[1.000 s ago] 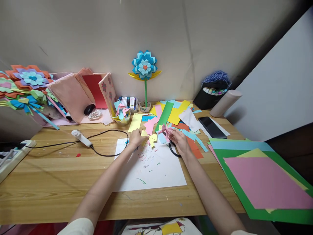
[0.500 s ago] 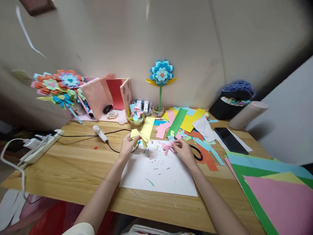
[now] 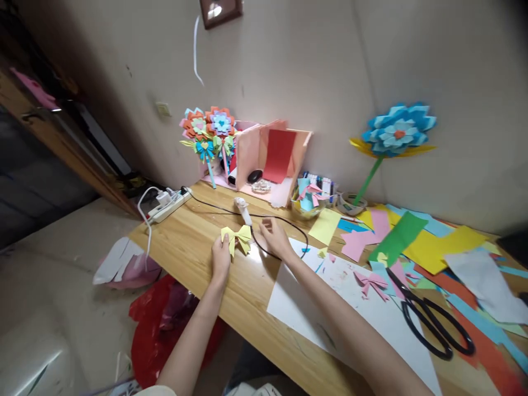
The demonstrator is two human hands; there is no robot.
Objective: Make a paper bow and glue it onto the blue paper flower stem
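Note:
My left hand (image 3: 221, 258) grips a yellow paper bow (image 3: 236, 241) by its left side, above the wooden table. To the right of the bow, my right hand (image 3: 273, 236) is over the table with its fingers loosely curled and apart; I see nothing in them. Just left of those fingers lies a white glue gun (image 3: 242, 210) with a black cord, apparently not touched. A pink paper bow (image 3: 371, 283) rests on a white sheet of paper (image 3: 297, 300), beyond my right forearm. Black-handled scissors (image 3: 433, 319) lie to the right of it.
Coloured paper strips (image 3: 400, 236) cover the table's right side. A blue paper flower (image 3: 398, 132) stands by the wall. Further left are a pink box (image 3: 249, 159), several paper flowers (image 3: 206, 129) and a power strip (image 3: 170, 205). The black cord (image 3: 284, 219) loops around my right hand's area.
My view has swung left. My right hand has let go of the pink bow and moved left, close to the glue gun. The yellow bow has moved left in my left hand.

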